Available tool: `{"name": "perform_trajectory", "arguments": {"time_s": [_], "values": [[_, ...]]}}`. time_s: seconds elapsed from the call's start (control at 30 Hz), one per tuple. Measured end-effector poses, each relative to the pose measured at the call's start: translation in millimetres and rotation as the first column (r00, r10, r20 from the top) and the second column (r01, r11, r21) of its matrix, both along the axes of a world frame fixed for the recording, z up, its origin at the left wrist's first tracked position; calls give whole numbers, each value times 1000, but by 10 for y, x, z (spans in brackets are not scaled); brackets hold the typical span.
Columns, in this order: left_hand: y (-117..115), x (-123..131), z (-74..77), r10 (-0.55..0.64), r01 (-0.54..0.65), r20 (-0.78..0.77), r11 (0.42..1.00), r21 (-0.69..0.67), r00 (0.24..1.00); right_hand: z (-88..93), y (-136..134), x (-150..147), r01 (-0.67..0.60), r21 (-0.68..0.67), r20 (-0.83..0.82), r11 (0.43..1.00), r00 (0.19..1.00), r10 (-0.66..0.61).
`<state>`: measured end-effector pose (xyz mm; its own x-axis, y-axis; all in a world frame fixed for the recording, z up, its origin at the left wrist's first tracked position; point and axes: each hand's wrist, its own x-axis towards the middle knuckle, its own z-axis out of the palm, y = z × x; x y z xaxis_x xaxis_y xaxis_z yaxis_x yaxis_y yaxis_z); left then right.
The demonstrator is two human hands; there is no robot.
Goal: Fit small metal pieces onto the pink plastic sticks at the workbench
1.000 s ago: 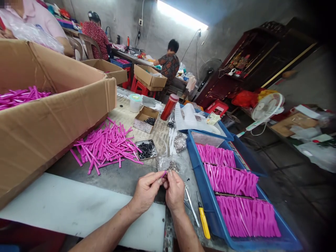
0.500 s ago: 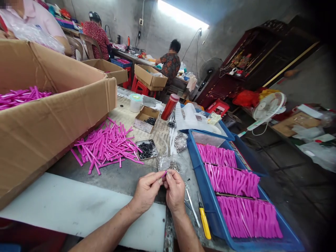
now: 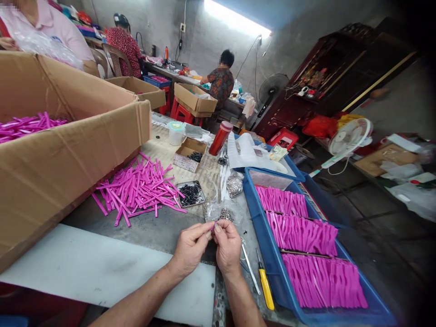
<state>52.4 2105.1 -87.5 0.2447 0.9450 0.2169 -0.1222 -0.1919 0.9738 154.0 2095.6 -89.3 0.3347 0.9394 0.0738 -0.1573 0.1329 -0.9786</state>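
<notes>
Between my fingertips shows a bit of a slim magenta plastic piece (image 3: 213, 225), mostly covered by the fingers. My left hand (image 3: 191, 247) pinches it from the left, and my right hand (image 3: 226, 245) pinches it from the right, so the two hands meet. A loose heap of magenta plastic pieces (image 3: 136, 188) lies ahead to the left. Beyond my hands are a shallow tray of small black parts (image 3: 190, 194) and a clear bag of small metal parts (image 3: 225, 214). To the right, a blue bin (image 3: 269, 268) holds rows of magenta pieces.
A large cardboard box (image 3: 75, 154) stands at the left. A yellow screwdriver (image 3: 265, 288) and metal tweezers (image 3: 250, 270) lie right of my hands. Farther back are a small carton (image 3: 185, 162) and a red flask (image 3: 220, 138). Other people sit at the back and left.
Both hands stay in nearly the same place. The fingers have shifted slightly, and less of the magenta piece shows between them.
</notes>
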Motion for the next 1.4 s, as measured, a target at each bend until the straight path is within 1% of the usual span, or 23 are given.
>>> {"name": "perform_trajectory", "arguments": {"time_s": [0.17, 0.3, 0.4, 0.47, 0.6, 0.73, 0.8, 0.97, 1.1, 1.27, 1.4], "values": [[-3, 7, -2, 11, -11, 11, 1000, -23, 1000, -10, 5, 5, -45, -9, -6, 999, 999, 45], [-3, 6, 10, 3, -3, 5, 1000, -15, 1000, -15, -4, 14, -3, 15, 10, 1000, 1000, 3], [-5, 9, 3, 2, -1, 21, 1000, -15, 1000, -14, -10, 23, -25, -3, 32, 1000, 999, 26], [-6, 12, -4, 6, -5, 31, 1000, -27, 999, -11, -13, 23, -45, -3, 13, 999, 999, 45], [-1, 13, -4, -7, 8, 33, 999, -34, 999, -4, -19, 12, -15, 32, -32, 999, 999, 16], [-2, 14, -14, -12, 13, 32, 999, -38, 999, -6, -21, 13, -30, -1, 24, 1000, 999, 30], [-4, 14, -18, -6, 7, 31, 999, -42, 1000, -2, -17, 11, -38, -7, 18, 999, 999, 38], [-3, 13, 10, 4, -3, 26, 1000, -17, 1000, 19, -5, 1, -3, 13, 1, 1000, 1000, 3], [-4, 14, 26, 11, -11, 26, 1000, -18, 1000, 11, -10, 8, -29, -11, 24, 1000, 999, 29], [-3, 14, 1, -2, 2, 17, 1000, -10, 1000, 13, -13, -6, 11, 0, 34, 1000, 999, -11], [7, 21, -17, 7, -7, 18, 999, -32, 1000, 17, -11, -13, -14, -20, 52, 1000, 999, 15]]}}
